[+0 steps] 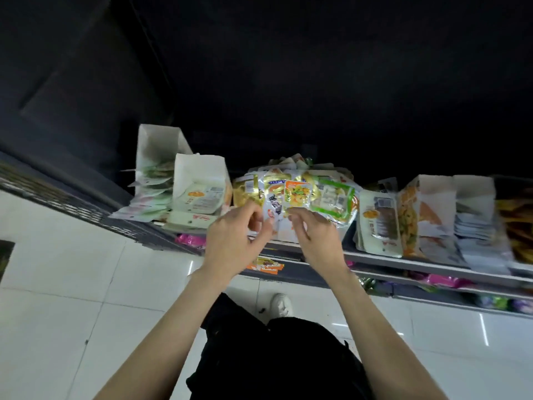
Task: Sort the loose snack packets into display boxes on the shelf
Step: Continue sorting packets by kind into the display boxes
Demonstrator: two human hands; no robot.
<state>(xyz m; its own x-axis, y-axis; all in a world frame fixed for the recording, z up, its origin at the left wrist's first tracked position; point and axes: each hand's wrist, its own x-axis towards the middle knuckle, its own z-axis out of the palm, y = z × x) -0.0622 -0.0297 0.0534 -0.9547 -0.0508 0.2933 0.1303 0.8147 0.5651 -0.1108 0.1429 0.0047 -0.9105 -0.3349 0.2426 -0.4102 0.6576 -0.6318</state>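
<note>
A heap of loose snack packets [291, 180] lies in the middle of the shelf [403, 262]. My left hand [235, 241] pinches a white packet with red and dark print [272, 213] at the heap's front edge. My right hand [315, 238] pinches an orange and yellow packet [297, 193] by its lower edge. A green-bordered packet [334, 200] lies just right of it. White display boxes stand on both sides: one with pale green packets [155, 157], one with white and orange packets [202, 183], and an orange-printed box [427, 209] to the right.
A stack of white packets with orange labels [377, 223] leans between the heap and the orange-printed box. Lower shelves hold pink packets [190, 239] and an orange packet [266, 265]. A dark wire basket edge [86, 210] runs at the left. White floor tiles lie below.
</note>
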